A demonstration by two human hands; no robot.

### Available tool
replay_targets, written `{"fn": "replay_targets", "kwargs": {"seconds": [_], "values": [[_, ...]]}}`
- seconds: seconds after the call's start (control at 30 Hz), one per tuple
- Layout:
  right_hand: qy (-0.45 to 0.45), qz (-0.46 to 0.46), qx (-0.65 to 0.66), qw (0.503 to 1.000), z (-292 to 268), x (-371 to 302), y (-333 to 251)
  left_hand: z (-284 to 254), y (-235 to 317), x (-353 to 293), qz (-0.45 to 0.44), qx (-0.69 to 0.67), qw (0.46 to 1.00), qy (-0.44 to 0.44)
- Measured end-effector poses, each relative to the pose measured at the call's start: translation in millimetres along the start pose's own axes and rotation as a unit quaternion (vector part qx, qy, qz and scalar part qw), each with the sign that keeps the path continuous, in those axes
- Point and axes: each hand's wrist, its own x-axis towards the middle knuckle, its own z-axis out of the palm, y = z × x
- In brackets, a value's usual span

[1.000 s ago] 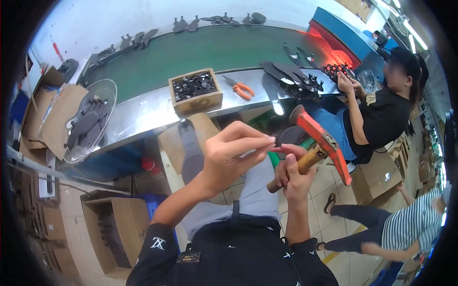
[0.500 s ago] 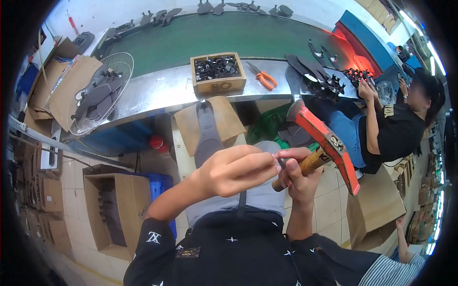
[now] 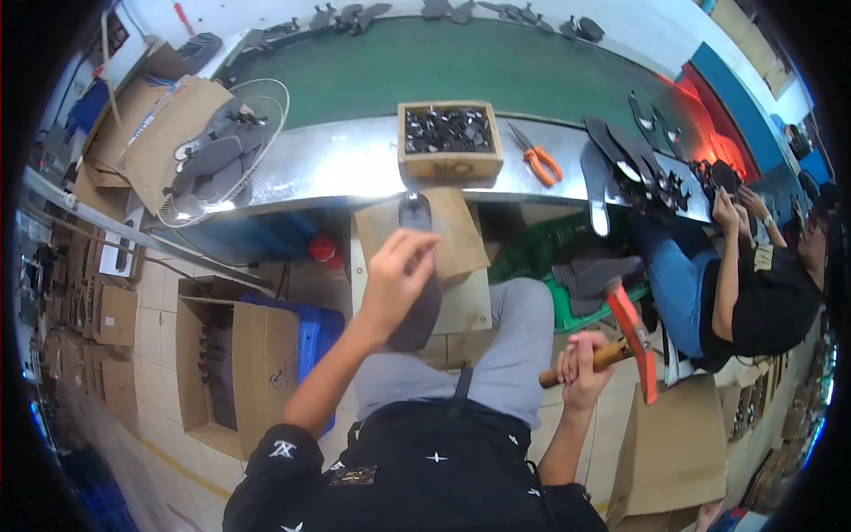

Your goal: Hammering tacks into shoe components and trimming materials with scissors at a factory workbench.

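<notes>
My right hand [image 3: 583, 371] is wrapped around the wooden handle of a hammer [image 3: 628, 330] with a red head, held off to the right of my knees. My left hand [image 3: 397, 277] hovers over a dark grey shoe sole [image 3: 417, 321], its fingers pinched together; anything between them is too small to make out. The sole lies lengthwise on a small stand in front of me, with a shiny metal piece at its far tip and a brown sheet [image 3: 463, 238] under it. Part of the sole is hidden behind my left hand.
A wooden box [image 3: 449, 167] of small dark parts and orange-handled pliers [image 3: 539, 166] sit on the metal bench edge. A wire basket [image 3: 273, 142] of soles is at left. Cardboard boxes [image 3: 266, 372] flank me. A co-worker [image 3: 753, 284] sits at right, near more soles [image 3: 612, 155].
My hands were together by the hammer handle and have parted. The left has moved forward over the sole; the right has lowered with the hammer. The view has shifted.
</notes>
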Motion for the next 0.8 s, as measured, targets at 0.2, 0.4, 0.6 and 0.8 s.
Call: {"fn": "replay_targets", "kwargs": {"seconds": [0.2,0.4,0.6,0.8], "values": [[0.093,0.157,-0.079,0.98,-9.5,-25.8,22.4,11.9,-56.9,131.6,0.097,0.199,0.975,-0.009],[0.099,0.207,-0.073,0.971,-13.1,-37.1,38.7,36.0,-97.6,198.5,-0.023,0.24,0.955,-0.17],[0.086,0.179,-0.081,0.977,-7.5,-4.2,42.1,29.2,-110.7,207.1,-0.046,0.08,0.976,-0.195],[0.047,0.133,-0.108,0.984,12.4,34.2,34.3,9.3,-106.9,198.2,-0.063,0.05,0.993,-0.084]]}}
